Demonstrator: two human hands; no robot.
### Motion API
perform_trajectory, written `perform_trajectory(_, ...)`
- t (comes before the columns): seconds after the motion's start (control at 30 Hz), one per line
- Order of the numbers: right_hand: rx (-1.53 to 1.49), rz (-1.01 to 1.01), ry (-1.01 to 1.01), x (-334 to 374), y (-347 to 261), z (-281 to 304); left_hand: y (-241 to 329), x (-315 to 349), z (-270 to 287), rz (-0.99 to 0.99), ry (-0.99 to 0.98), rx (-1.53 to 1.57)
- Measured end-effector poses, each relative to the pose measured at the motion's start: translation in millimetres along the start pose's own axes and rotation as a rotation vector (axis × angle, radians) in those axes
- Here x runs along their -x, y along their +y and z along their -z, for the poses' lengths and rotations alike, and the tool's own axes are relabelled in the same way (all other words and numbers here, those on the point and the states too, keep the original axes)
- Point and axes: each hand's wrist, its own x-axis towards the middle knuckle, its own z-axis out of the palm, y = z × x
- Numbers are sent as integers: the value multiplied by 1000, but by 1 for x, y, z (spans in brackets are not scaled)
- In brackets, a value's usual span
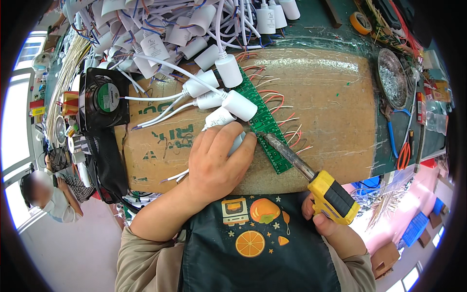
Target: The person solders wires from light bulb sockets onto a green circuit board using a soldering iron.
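My right hand (pixel 322 223) is closed around the grip of a yellow and black soldering iron (pixel 335 197). The iron's tip rests at the left edge of a long green circuit board panel (pixel 266 119), which lies slantwise with red and white wires along its right side. In my left hand (pixel 214 163) is a white cylindrical housing (pixel 237 144), mostly hidden by the fingers, held against the panel's left edge close to the tip. Beyond it, several more white housings (pixel 239 105) with white cables lie at or over the panel's edge.
Under the work is a brown cardboard sheet (pixel 331 121). White housings and cables (pixel 165 36) are heaped at the far left, above a black fan (pixel 104 97). To the right are a metal dish (pixel 391 78) and orange tape (pixel 360 23). Another person (pixel 58 204) sits at left.
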Motion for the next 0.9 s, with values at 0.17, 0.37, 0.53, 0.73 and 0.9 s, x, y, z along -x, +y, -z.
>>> perform_trajectory(0.17, 36, 44, 12, -2, 1, -1, 1, 0, 0, 5, 1, 8)
perform_trajectory(0.37, -33, 22, 2, -2, 4, -1, 1, 0, 1, 10, -7, -15)
perform_trajectory(0.53, -218, 1, 46, -3, -6, -9, 0, -1, 1, 4, -9, -13)
perform_trajectory(0.73, -286, -59, 52, 1, -7, -8, 1, -1, 2, 16, -27, -23)
perform_trajectory(0.9, -260, -43, 52, 2, -3, -9, 2, -1, 2, 19, -23, -34)
